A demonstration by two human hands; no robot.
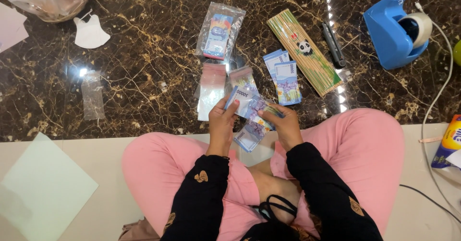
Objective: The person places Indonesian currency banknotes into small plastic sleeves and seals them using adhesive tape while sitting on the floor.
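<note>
Banknotes [252,114]: blue-purple paper bills, fanned and overlapping, held above lap over pink trousers [365,150]. Left hand [222,126] grip closed on upper bills, thumb on top. Right hand [286,126] grip closed on fan's right side. Second banknote stack [283,75] on marble floor [144,54].

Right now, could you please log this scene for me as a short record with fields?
Setting: dark brown marble floor, person seated cross-legged in pink trousers
Left hand: grips blue paper banknotes by their left end
Right hand: holds the same fanned notes from the right
Ahead: second stack of blue banknotes, pack of bamboo skewers, clear zip bags
Far right: blue tape dispenser
Left: pale green paper sheet, white face mask
</note>
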